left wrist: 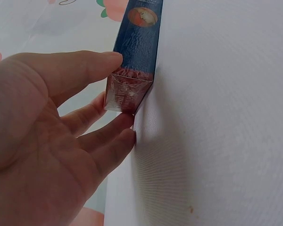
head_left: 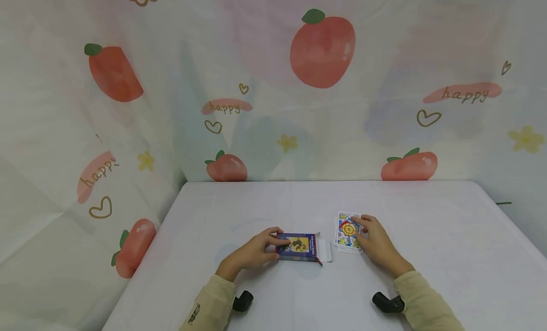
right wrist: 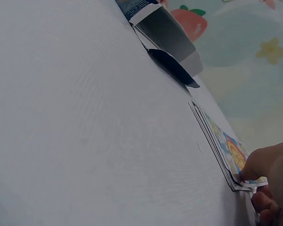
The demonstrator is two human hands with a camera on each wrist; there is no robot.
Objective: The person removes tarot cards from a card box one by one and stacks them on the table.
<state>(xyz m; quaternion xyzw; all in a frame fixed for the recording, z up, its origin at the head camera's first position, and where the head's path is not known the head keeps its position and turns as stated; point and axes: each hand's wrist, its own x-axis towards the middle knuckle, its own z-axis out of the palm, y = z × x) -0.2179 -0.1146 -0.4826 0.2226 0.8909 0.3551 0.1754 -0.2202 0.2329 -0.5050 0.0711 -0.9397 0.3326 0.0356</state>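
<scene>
On the white tabletop lies a dark blue and purple card box (head_left: 301,248), its end flap (head_left: 325,251) folded out toward the right. My left hand (head_left: 255,250) grips the box by its closed left end; the left wrist view shows the thumb on one edge and fingertips on the opposite side. In the right wrist view the box's open end (right wrist: 165,35) looks hollow. To its right is a slightly fanned stack of cards (head_left: 348,232) with a colourful wheel design on top. My right hand (head_left: 379,243) pinches the stack's right edge, its thumb over the top face in the right wrist view.
A white cloth covers the table (head_left: 239,203). Behind it and at the left hangs a pale curtain (head_left: 265,51) printed with red fruit, flowers and "happy". Black curved pieces (head_left: 243,301) stick out by both sleeve cuffs.
</scene>
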